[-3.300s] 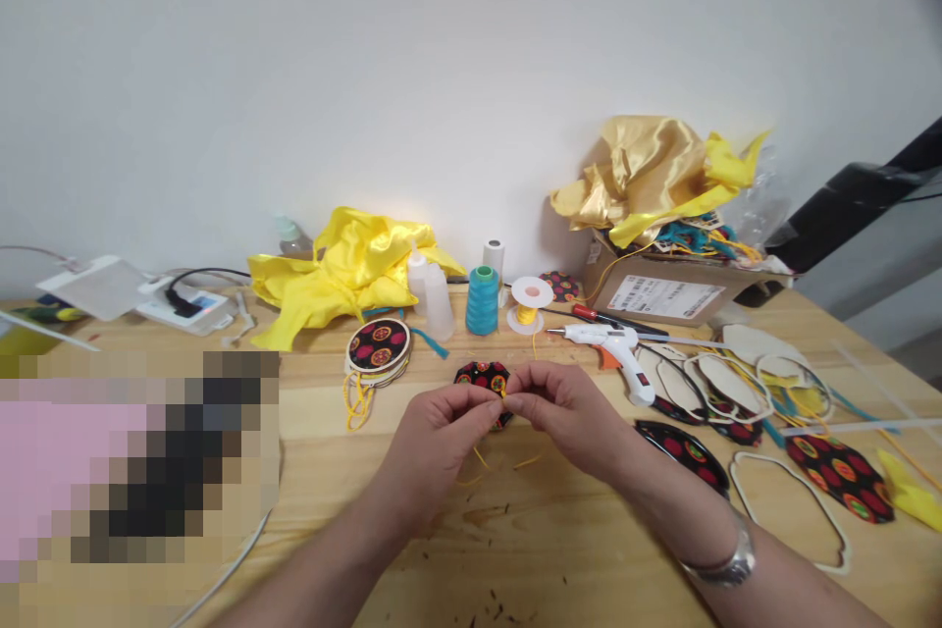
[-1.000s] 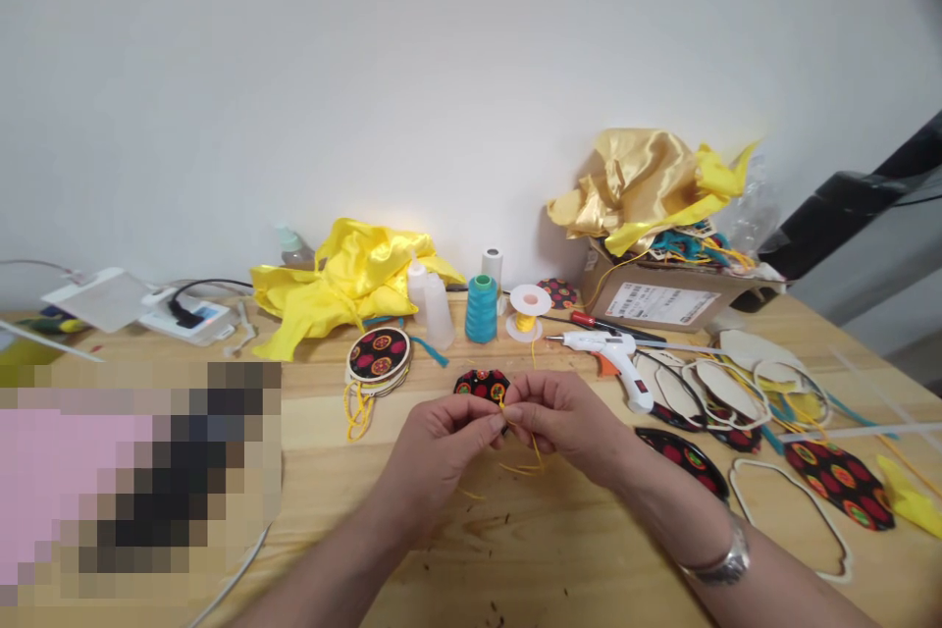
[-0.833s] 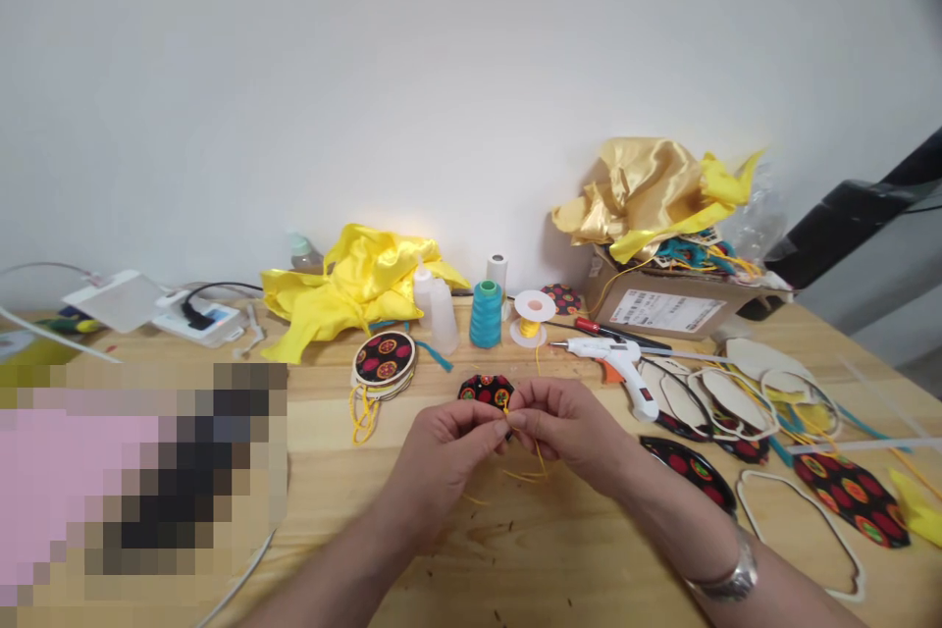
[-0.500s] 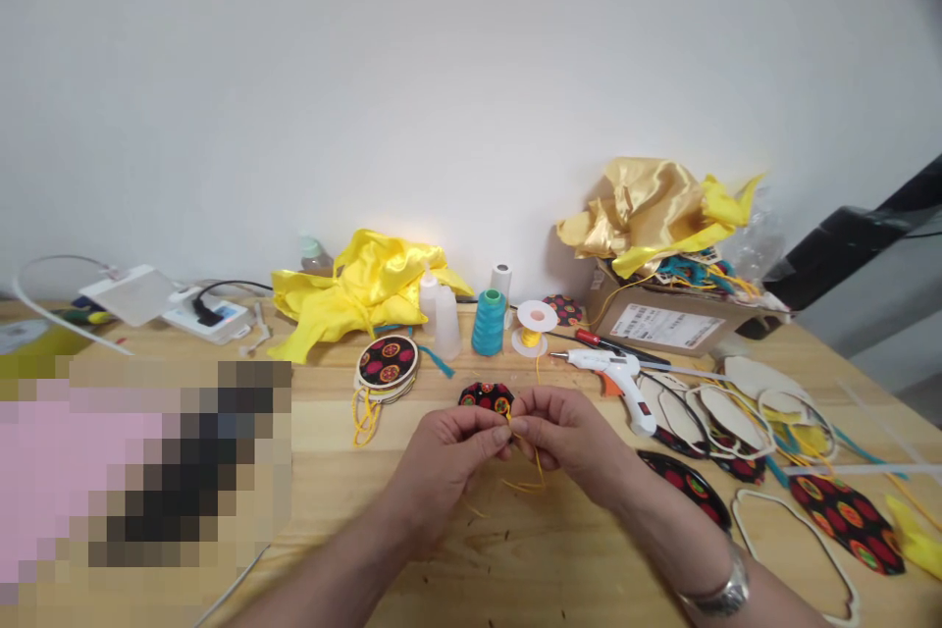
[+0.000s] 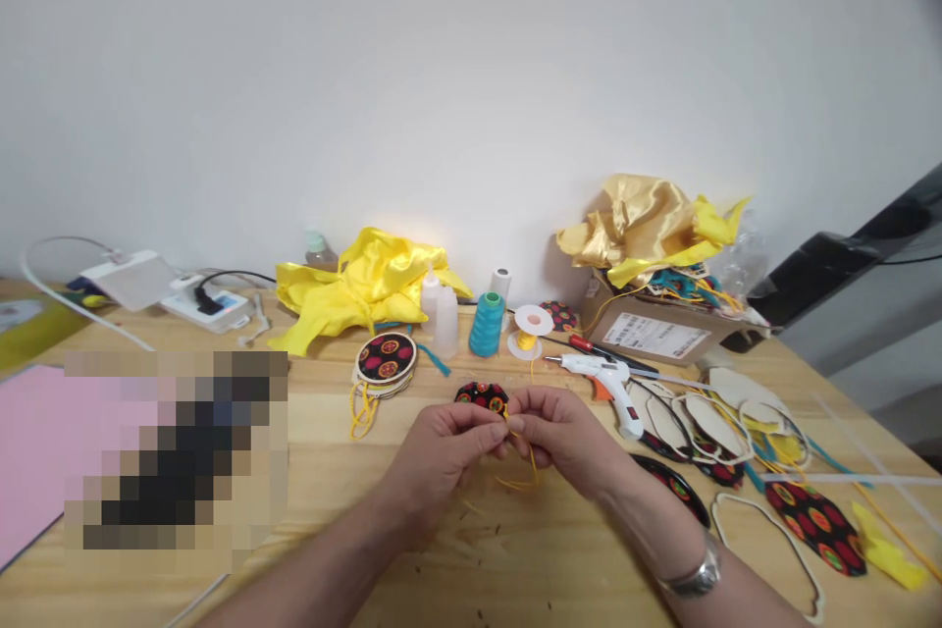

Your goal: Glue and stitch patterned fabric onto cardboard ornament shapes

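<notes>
A small black fabric piece [image 5: 480, 397] with red and orange round motifs shows just beyond my fingers. My left hand [image 5: 457, 446] pinches at its near right edge, thumb against forefinger, its lower part hidden by the hand. My right hand [image 5: 560, 432] touches fingertips with the left and pinches a thin yellow cord [image 5: 534, 476]. Loose cord loops dangle under both hands. Behind them stands a white spool [image 5: 531, 322] wound with yellow cord, whose strand runs down toward my right hand.
To the right lie a white glue gun [image 5: 607, 381], pale frames [image 5: 769, 530] and a patterned cutout [image 5: 816, 525]. Behind are teal thread [image 5: 487, 326], clear bottles [image 5: 445, 324], yellow satin [image 5: 360, 285] and a cardboard box [image 5: 654, 319]. A stack of round pieces [image 5: 387, 360] sits left of my hands.
The view has shifted slightly, so the things on the right appear farther left. Both hands keep their pinch at nearly the same spot.
</notes>
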`<state>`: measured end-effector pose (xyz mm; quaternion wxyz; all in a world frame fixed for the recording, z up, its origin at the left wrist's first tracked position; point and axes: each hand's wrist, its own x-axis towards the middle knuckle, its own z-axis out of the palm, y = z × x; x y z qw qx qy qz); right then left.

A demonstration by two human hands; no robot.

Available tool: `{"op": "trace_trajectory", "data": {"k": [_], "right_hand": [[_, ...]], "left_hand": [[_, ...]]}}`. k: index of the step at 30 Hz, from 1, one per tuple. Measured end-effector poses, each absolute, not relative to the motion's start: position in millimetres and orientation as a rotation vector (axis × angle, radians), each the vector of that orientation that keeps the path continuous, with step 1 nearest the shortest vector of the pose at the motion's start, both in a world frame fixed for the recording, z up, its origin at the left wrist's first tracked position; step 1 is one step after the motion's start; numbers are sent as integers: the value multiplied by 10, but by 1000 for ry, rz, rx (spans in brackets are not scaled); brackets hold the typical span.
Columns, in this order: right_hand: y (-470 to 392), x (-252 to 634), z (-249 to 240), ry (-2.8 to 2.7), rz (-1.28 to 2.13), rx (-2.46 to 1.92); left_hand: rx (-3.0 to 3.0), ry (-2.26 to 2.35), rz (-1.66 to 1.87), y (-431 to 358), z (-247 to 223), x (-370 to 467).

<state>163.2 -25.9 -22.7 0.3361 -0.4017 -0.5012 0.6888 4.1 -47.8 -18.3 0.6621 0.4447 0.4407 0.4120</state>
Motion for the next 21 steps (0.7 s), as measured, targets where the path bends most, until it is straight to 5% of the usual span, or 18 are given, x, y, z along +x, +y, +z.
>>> {"op": "trace_trajectory", "data": {"k": [21], "right_hand": [[-298, 1628, -229, -1253, 1828, -991]], "left_hand": [[1059, 998, 914, -469, -151, 20]]}}
